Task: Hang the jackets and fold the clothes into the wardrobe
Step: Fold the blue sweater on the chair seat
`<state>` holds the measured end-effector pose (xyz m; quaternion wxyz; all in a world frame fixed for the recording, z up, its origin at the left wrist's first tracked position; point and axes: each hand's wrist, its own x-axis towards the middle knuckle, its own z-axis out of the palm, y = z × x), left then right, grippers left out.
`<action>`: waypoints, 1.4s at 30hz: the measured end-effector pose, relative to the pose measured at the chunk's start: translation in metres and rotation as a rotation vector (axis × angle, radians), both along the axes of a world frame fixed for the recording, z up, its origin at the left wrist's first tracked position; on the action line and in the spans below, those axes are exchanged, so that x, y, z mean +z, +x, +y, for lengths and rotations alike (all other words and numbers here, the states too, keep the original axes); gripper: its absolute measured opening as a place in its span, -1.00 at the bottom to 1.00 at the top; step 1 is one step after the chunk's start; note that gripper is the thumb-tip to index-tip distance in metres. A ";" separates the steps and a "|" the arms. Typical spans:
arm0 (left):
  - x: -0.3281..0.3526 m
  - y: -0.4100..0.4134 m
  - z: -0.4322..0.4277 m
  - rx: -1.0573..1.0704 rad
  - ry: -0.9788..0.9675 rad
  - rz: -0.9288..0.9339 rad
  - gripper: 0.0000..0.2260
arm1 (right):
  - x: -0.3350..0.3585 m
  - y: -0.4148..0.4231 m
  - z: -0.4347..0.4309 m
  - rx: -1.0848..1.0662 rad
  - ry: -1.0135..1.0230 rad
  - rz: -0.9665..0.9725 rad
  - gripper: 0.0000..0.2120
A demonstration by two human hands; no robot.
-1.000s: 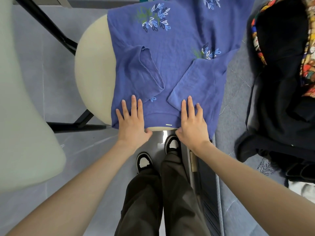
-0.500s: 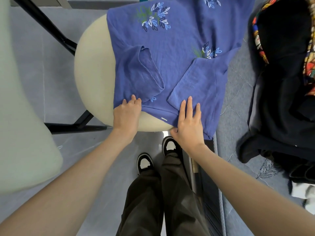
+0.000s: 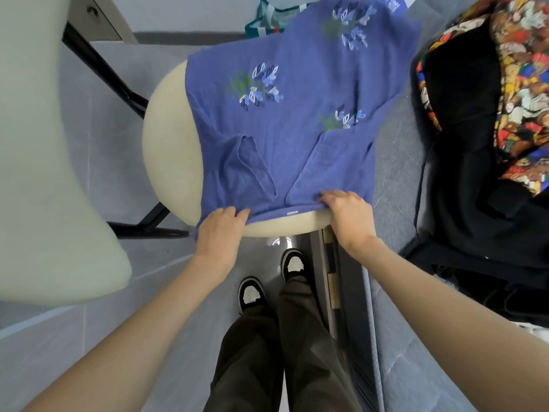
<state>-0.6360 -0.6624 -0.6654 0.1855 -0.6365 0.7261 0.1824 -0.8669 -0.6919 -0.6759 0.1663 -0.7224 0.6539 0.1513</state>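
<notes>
Head view: a blue shirt [image 3: 291, 120] with leaf prints is spread on a round cream seat [image 3: 169, 138]; its long axis runs from the near edge away to the far right, and both sleeves are folded inward at the near end, where a small white label is seen on the edge. The near edge is held at two points; the left hand [image 3: 218, 233] has its grip closed on the near left corner, fingers curled over the cloth; the right hand [image 3: 350, 215] has its grip closed on the near right part, the fabric bunched under the fingers. A crescent of bare seat is left to the left of the shirt, and a sliver at the near rim between the hands; the far end and the right side are carried past the seat. Close on the right, a black garment [image 3: 463, 173] and a multicoloured patterned cloth [image 3: 528, 99] are heaped; a pale chair [image 3: 44, 173] stands at the left, with grey floor [image 3: 118, 278] open between.
</notes>
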 end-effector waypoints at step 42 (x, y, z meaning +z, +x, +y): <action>-0.049 0.009 -0.038 0.090 0.102 0.041 -0.15 | -0.012 -0.039 -0.056 0.376 0.159 0.070 -0.09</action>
